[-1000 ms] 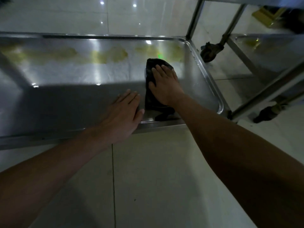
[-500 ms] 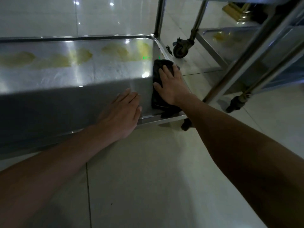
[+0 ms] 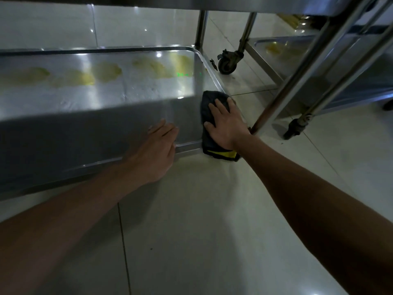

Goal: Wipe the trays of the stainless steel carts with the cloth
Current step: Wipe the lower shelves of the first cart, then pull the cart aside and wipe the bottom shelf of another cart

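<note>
The bottom tray (image 3: 89, 103) of a stainless steel cart fills the left half of the view, low above the floor. Yellowish stains (image 3: 106, 71) run along its far side. My right hand (image 3: 226, 124) lies flat on a dark cloth (image 3: 207, 107) with a yellow edge, pressing it onto the tray's near right corner; the cloth hangs over the rim. My left hand (image 3: 156, 150) rests palm down on the tray's front rim, fingers together, holding nothing.
A second steel cart (image 3: 314, 60) stands at the right, its low tray stained yellow too. Its legs and castor wheels (image 3: 228, 61) sit close to the first cart's corner post (image 3: 287, 86). Pale tiled floor (image 3: 202, 220) spreads in front.
My right hand has slid the cloth rightward to the tray's right corner, where it now overhangs the rim. The view has shifted left across the tray. My left hand stays on the front rim.
</note>
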{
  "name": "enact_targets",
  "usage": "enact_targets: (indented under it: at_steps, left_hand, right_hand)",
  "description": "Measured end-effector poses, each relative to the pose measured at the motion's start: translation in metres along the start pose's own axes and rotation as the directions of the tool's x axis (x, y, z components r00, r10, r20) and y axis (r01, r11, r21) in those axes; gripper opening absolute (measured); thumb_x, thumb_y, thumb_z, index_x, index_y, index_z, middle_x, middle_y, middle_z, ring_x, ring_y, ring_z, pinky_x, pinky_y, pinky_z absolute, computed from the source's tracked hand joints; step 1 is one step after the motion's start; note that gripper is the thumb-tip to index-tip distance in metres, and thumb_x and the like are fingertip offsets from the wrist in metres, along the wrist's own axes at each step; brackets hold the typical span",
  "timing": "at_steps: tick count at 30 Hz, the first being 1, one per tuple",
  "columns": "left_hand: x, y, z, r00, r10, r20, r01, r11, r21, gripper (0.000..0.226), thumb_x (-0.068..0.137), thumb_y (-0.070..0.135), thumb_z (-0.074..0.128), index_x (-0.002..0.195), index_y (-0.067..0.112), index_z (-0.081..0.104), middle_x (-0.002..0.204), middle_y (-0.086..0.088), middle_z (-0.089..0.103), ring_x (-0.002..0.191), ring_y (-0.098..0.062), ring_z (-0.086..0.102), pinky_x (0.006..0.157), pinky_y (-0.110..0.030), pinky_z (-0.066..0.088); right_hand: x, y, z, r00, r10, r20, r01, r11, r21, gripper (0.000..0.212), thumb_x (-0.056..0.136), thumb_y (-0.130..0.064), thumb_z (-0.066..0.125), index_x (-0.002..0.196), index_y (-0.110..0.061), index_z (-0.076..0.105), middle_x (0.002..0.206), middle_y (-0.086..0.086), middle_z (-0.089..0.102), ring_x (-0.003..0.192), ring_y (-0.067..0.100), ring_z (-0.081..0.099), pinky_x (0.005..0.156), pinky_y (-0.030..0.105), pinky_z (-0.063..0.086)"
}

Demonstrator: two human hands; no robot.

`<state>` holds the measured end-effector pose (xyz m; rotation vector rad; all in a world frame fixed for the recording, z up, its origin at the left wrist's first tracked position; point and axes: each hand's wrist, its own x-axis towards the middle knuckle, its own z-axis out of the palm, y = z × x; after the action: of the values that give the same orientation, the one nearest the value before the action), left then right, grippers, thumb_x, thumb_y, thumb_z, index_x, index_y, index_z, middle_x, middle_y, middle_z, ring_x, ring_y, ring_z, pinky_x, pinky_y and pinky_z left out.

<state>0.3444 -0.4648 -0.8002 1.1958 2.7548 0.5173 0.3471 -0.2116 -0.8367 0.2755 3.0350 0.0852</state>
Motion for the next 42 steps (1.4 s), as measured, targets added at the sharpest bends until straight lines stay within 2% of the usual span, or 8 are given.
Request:
enact_targets:
  at_steps: [4,9,17,21,25,32,35,42]
  left_hand:
    - [-0.016,-0.003,-0.006,1.000,0.012,-0.027,-0.013,1.000,-0.025,0.044,0.102,0.017,0.041,0.145,0.005,0.041,0.154,-0.009,0.038,0.146,-0.026,0.025,0.120,-0.039,0.019]
    - [-0.042,-0.015,-0.012,1.000,-0.008,-0.020,0.007,0.999,-0.046,0.045,0.102,0.020,0.040,0.145,0.008,0.042,0.152,-0.010,0.041,0.146,-0.025,0.025,0.120,-0.040,0.019]
    - [-0.083,-0.047,-0.031,0.995,-0.086,-0.047,0.081,0.992,-0.101,0.040,0.100,0.014,0.044,0.140,0.009,0.050,0.147,-0.012,0.048,0.145,-0.027,0.029,0.119,-0.042,0.019]
    - [-0.106,-0.066,-0.037,0.989,-0.127,-0.077,0.116,0.984,-0.137,0.039,0.100,0.015,0.043,0.137,0.009,0.053,0.143,-0.012,0.052,0.144,-0.028,0.032,0.119,-0.046,0.022]
    - [-0.133,-0.086,-0.047,0.980,-0.173,-0.103,0.157,0.976,-0.151,0.042,0.099,0.020,0.041,0.137,0.010,0.053,0.143,-0.010,0.052,0.143,-0.026,0.033,0.119,-0.046,0.023]
    - [-0.185,-0.112,-0.071,0.956,-0.281,-0.085,0.281,0.960,-0.021,0.045,0.095,0.021,0.050,0.139,0.012,0.051,0.144,-0.007,0.051,0.143,-0.026,0.033,0.117,-0.050,0.023]
    - [-0.218,-0.111,-0.091,0.940,-0.333,-0.066,0.335,0.942,0.009,0.043,0.089,0.024,0.050,0.129,0.010,0.057,0.133,-0.011,0.059,0.133,-0.030,0.046,0.108,-0.047,0.038]
    - [-0.304,-0.091,-0.178,0.824,-0.561,0.077,0.559,0.828,0.043,0.047,0.095,0.032,0.044,0.139,0.014,0.047,0.139,-0.010,0.054,0.127,-0.031,0.047,0.107,-0.046,0.036]
  right_hand:
    - [-0.033,-0.016,0.002,0.999,0.038,0.000,-0.037,0.995,0.089,0.084,0.094,-0.071,0.009,0.160,-0.019,0.015,0.168,0.008,0.010,0.154,0.032,-0.004,0.124,0.054,0.006]
    - [-0.050,-0.036,-0.003,0.999,0.006,-0.045,-0.002,0.995,0.097,0.082,0.094,-0.063,0.007,0.157,-0.014,0.025,0.164,0.014,0.023,0.154,0.029,0.009,0.125,0.049,0.005]
    - [-0.074,-0.084,-0.006,0.992,-0.125,0.024,0.124,0.990,0.063,0.090,0.091,-0.072,0.012,0.160,-0.015,0.009,0.167,0.013,0.012,0.154,0.034,0.000,0.123,0.055,0.005]
    - [-0.095,-0.128,-0.015,0.977,-0.197,-0.082,0.202,0.978,0.053,0.072,0.099,-0.039,0.052,0.159,-0.013,0.021,0.165,0.011,0.021,0.152,0.040,0.006,0.122,0.058,0.015]
    - [-0.096,-0.168,-0.011,0.938,-0.281,-0.201,0.300,0.952,0.069,0.066,0.092,-0.020,0.064,0.152,-0.011,0.038,0.157,0.014,0.036,0.148,0.042,0.022,0.119,0.059,0.026]
    - [-0.098,-0.237,-0.019,0.883,-0.417,-0.218,0.443,0.892,0.092,0.068,0.088,-0.008,0.066,0.150,-0.009,0.041,0.152,0.016,0.044,0.143,0.041,0.035,0.115,0.057,0.033]
    - [-0.109,-0.262,-0.048,0.893,-0.408,-0.191,0.446,0.861,0.244,0.060,0.087,0.001,0.062,0.144,-0.009,0.049,0.147,0.015,0.050,0.138,0.038,0.042,0.112,0.056,0.038]
    - [-0.167,-0.317,-0.140,0.838,-0.544,-0.044,0.522,0.774,0.358,0.056,0.085,0.005,0.055,0.141,-0.004,0.052,0.138,0.019,0.057,0.123,0.041,0.052,0.105,0.049,0.044]
